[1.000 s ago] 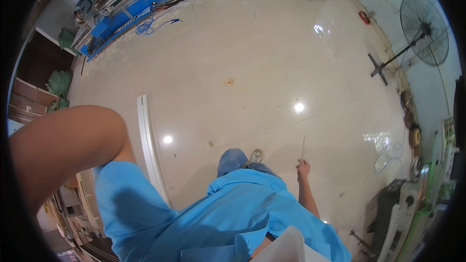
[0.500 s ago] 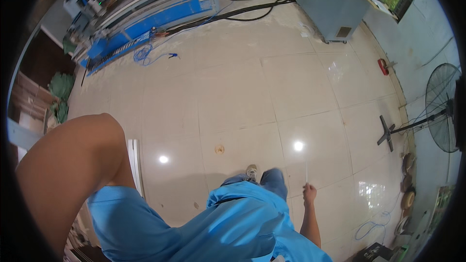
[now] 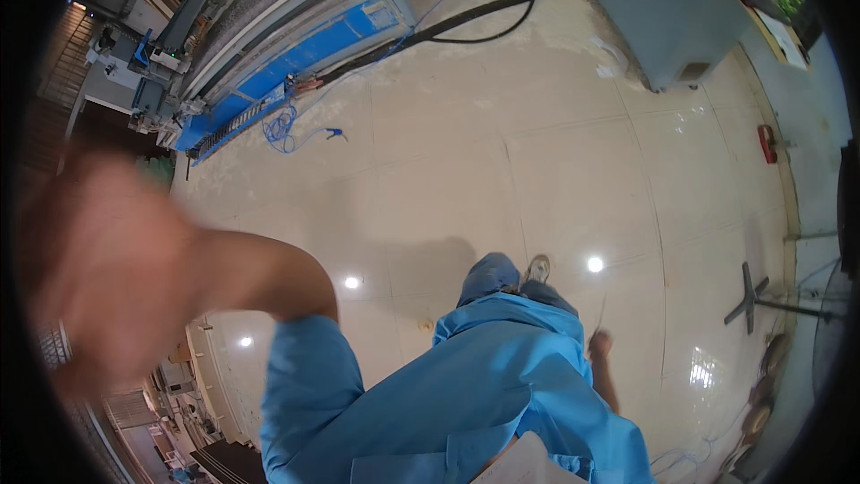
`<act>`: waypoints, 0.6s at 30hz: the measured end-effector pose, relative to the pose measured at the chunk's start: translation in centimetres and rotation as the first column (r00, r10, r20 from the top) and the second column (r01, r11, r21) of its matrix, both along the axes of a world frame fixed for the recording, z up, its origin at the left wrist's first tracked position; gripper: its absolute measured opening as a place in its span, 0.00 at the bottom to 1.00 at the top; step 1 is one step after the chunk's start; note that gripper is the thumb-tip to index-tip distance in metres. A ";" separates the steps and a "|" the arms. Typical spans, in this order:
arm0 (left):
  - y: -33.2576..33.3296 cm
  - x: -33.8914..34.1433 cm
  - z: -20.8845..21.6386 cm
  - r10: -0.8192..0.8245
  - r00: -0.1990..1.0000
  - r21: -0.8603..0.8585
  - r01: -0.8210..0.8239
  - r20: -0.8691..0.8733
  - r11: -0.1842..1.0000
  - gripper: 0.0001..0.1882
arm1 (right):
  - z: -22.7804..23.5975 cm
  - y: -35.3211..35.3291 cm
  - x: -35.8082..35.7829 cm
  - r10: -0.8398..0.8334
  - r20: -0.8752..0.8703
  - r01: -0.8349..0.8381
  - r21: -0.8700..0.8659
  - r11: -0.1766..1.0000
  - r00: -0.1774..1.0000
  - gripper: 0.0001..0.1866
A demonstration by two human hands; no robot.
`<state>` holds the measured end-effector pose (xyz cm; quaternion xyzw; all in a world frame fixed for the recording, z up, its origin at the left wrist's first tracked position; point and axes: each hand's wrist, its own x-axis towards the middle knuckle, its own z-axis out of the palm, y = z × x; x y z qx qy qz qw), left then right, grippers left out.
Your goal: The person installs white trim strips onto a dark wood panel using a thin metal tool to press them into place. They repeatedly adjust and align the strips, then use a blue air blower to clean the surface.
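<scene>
Right hand: the person's right hand (image 3: 601, 344) hung low beside the hip, closed around a slim stick (image 3: 602, 309).
Slim stick: it jutted from the fist, away from the body and above the tiled floor (image 3: 430, 179), perhaps gripped near one end to keep it clear of the legs.
Left hand: the left hand (image 3: 125, 278) was raised close to the camera, elbow bent; blur hid the fingers, so whether it was clenched, free or grasping something could not be told.
Blue hose: the hose (image 3: 279, 130) lay loosely coiled by the blue-and-grey machine (image 3: 309, 54), probably to stay within its reach.
Black cables: these (image 3: 484, 11) ran along the floor between the machine and the grey cabinet (image 3: 667, 18), seemingly to link them.
Fan stand: its crossed foot (image 3: 749, 300) stood near the wall, likely out of the walkway.
Count: two hands, one stick, one machine, one hose coil, one cabinet, one fan stand, one visible shoe (image 3: 537, 269); at least two cables.
</scene>
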<state>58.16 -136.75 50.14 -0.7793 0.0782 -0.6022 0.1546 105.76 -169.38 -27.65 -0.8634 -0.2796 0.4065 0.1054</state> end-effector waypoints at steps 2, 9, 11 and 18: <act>10.1 -0.9 -7.4 0.170 0.980 -0.407 -0.113 0.107 0.906 0.36 | 1.8 18.7 3.0 -0.125 -0.136 0.162 0.312 0.936 0.983 0.16; 23.0 -0.5 -53.9 -0.008 0.850 -0.715 -0.450 -0.527 -0.535 0.35 | 20.2 64.2 5.1 -0.062 -0.308 0.268 0.691 0.672 0.949 0.10; 24.3 0.2 -61.4 -0.261 0.535 -0.397 -0.808 -0.804 -0.436 0.31 | 21.8 70.1 3.6 -0.054 -0.299 0.276 0.777 0.566 0.953 0.11; 42.0 -2.5 -60.8 -0.206 0.862 -0.229 -0.341 -0.462 -0.912 0.29 | 8.2 71.5 -1.0 0.005 -0.100 0.021 0.257 0.966 0.995 0.12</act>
